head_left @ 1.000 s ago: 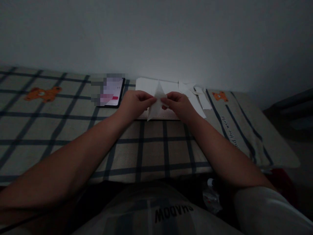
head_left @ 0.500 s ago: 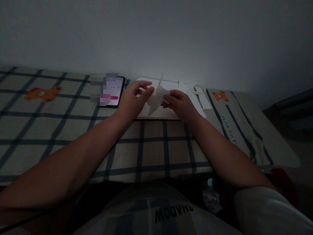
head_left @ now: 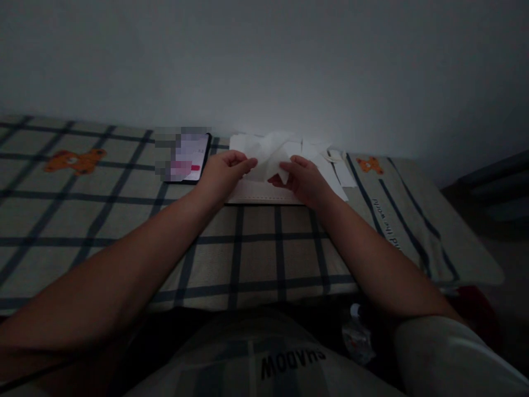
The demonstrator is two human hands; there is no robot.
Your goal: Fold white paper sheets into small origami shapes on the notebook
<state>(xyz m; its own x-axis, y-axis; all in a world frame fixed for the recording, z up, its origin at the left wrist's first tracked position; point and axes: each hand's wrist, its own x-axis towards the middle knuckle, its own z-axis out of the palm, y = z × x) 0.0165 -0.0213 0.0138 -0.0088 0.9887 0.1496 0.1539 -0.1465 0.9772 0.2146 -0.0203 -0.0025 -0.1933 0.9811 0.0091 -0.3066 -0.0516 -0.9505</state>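
Note:
A thin, see-through white sheet of paper is held up between my hands, folded or creased toward its right side. My left hand pinches its left edge between thumb and forefinger. At the right, my right hand is closed on a bent corner of it, with thumb and fingertips together. Both hands are just over a flat white pad with a row of small dashes along its near edge. Whether the raised sheet touches the pad I cannot tell.
A phone with a lit screen lies left of the pad. White paper pieces lie at the right. A checked cloth covers the table, against a pale wall. A clear bottle is below the table's near edge.
My left hand has gone from loosely spread fingers to a pinch on the sheet's left edge. The sheet, earlier standing narrow and tilted, is now spread wider between both hands.

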